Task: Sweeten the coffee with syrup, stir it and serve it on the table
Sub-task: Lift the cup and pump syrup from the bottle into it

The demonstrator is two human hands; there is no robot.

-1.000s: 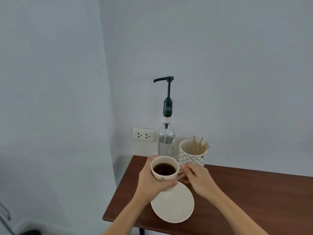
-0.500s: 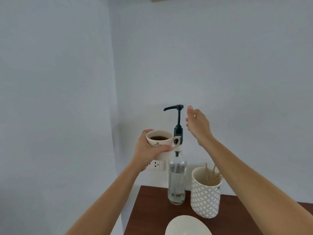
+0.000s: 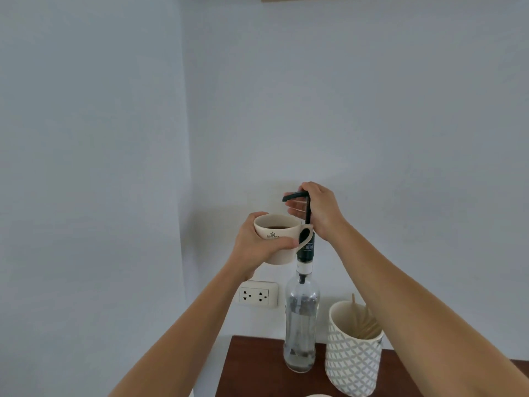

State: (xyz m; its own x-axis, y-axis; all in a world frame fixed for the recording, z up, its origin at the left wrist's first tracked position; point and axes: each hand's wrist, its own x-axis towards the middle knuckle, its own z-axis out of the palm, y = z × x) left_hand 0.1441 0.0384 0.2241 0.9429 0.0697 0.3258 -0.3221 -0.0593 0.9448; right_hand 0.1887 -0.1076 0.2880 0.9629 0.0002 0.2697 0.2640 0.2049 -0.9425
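The table [image 3: 257, 368] is dark brown wood; only its rear left corner is in view, set against a pale wall. The syrup bottle [image 3: 300, 325], clear glass and upright, stands near the table's rear edge. Just beside it, further from the corner, stands a patterned holder [image 3: 352, 365] containing wooden stir sticks [image 3: 369, 328]. A double wall socket [image 3: 258, 294] sits on the wall behind the bottle. The left hand [image 3: 257, 247] is wrapped around the coffee cup [image 3: 276, 239], holding it in the air below the spout of the pump [image 3: 297, 196]; the cup's handle overlaps the bottle's dark collar. The right hand [image 3: 317, 210] grasps the pump head, fingers curled beneath it.
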